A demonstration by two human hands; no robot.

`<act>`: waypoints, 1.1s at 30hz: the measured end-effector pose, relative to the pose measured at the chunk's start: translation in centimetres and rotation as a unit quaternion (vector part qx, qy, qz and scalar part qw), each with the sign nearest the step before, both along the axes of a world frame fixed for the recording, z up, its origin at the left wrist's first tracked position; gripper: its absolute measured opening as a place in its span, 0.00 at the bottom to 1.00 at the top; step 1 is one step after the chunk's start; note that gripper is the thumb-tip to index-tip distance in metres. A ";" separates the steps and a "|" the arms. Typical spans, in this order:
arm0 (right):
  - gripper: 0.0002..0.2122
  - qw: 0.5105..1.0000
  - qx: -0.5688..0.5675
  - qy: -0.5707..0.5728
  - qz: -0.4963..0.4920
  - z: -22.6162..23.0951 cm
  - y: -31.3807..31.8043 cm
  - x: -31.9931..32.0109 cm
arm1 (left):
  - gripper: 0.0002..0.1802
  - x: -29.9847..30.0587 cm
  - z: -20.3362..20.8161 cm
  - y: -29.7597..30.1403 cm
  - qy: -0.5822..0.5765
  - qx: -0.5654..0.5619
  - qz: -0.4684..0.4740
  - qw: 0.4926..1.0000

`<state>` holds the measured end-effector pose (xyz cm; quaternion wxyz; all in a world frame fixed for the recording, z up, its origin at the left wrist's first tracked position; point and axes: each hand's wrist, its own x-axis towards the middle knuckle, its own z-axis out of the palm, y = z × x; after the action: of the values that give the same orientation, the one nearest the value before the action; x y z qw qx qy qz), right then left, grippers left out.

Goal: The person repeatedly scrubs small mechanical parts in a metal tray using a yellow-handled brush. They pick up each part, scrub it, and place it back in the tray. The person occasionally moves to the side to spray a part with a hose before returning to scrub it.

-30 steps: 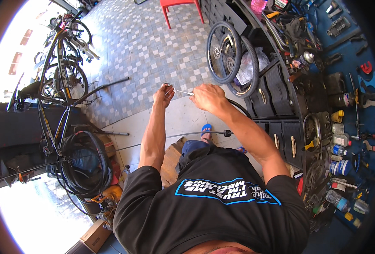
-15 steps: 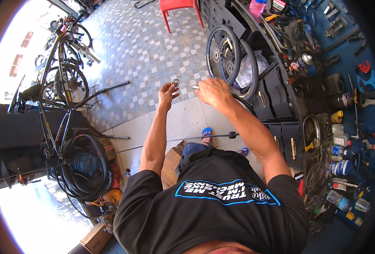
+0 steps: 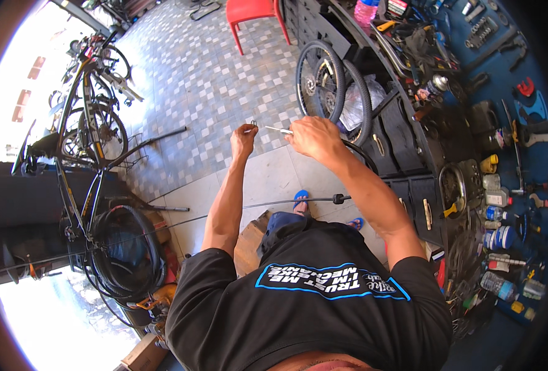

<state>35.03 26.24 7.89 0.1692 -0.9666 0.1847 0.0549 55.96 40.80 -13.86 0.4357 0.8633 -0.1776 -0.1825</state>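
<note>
My left hand (image 3: 243,141) is closed, with a small dark metal ring (image 3: 254,123) pinched between its fingertips. The ring now shows mostly edge-on, and its exact kind is too small to make out. Across a short gap, my right hand (image 3: 315,136) is wrapped round a thin, pale, stick-like tool (image 3: 278,130). The tool's tip points left at the ring without touching it. Most of the tool's grip is hidden inside my fingers. Both arms reach out over the tiled floor (image 3: 212,80).
A bicycle frame (image 3: 88,117) hangs at the left, with tyres (image 3: 122,247) below it. A thin rod (image 3: 274,203) crosses under my forearms. Two wheels (image 3: 320,80) lean against black drawers (image 3: 404,145). A bench with tools and bottles lines the right; a red chair (image 3: 252,18) stands ahead.
The ring has turned from face-on to nearly edge-on as my left fingers tilted it. The right hand's tool has come slightly nearer to level, and the view has shifted a little.
</note>
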 end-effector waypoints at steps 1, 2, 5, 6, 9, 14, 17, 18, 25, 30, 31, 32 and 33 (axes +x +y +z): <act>0.17 1.000 0.007 0.002 -0.013 -0.1 -0.3 -0.4 | 0.15 -0.1 -0.2 -0.3 0.001 -0.003 -0.011 1.000; 0.17 1.000 0.013 0.004 -0.028 -0.3 -0.5 -0.8 | 0.15 -0.1 -0.4 -0.6 0.001 -0.006 -0.025 1.000; 0.17 0.993 0.090 0.047 -0.065 -0.1 -1.9 -2.9 | 0.17 0.5 -2.5 0.1 -0.024 -0.058 -0.017 0.998; 0.17 0.990 0.092 0.005 -0.105 -2.1 -3.7 -5.7 | 0.16 -1.6 -1.6 -2.0 0.034 -0.041 -0.038 0.998; 0.21 0.973 0.054 -0.171 -0.148 -10.5 -6.9 -12.8 | 0.16 -3.8 -2.1 -3.0 0.018 -0.082 -0.098 0.992; 0.17 0.835 0.135 -0.270 -0.460 -15.8 -11.1 -24.9 | 0.18 -9.3 -3.0 -6.1 0.082 -0.049 -0.168 0.981; 0.15 0.767 0.134 -0.256 -0.573 -19.8 -14.1 -32.0 | 0.18 -15.4 -0.9 -11.2 0.105 -0.062 -0.241 0.963; 0.13 0.761 0.104 -0.254 -0.587 -20.8 -14.8 -33.5 | 0.17 -17.3 0.0 -12.6 0.109 -0.064 -0.260 0.957; 0.18 0.732 0.213 -0.261 -0.592 -21.8 -17.7 -34.0 | 0.17 -29.0 6.7 -22.0 -0.019 -0.107 -0.369 0.923; 0.19 0.749 0.250 -0.197 -0.581 -21.3 -18.5 -35.1 | 0.16 -38.7 14.3 -28.5 -0.034 -0.160 -0.412 0.896; 0.21 0.776 0.256 -0.168 -0.551 -21.3 -18.3 -36.2 | 0.14 -41.0 16.2 -29.7 -0.040 -0.183 -0.432 0.882; 0.23 0.801 0.261 -0.140 -0.519 -21.4 -18.2 -37.2 | 0.15 -43.0 17.6 -30.8 -0.043 -0.177 -0.449 0.875; 0.26 0.838 0.296 -0.091 -0.448 -20.4 -17.9 -38.3 | 0.15 -44.5 18.6 -31.9 -0.047 -0.171 -0.461 0.870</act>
<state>-3.23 8.38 -12.48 0.4698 -0.6824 0.5564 -0.0631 11.50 8.92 4.75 0.4343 0.6029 -0.6040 -0.2882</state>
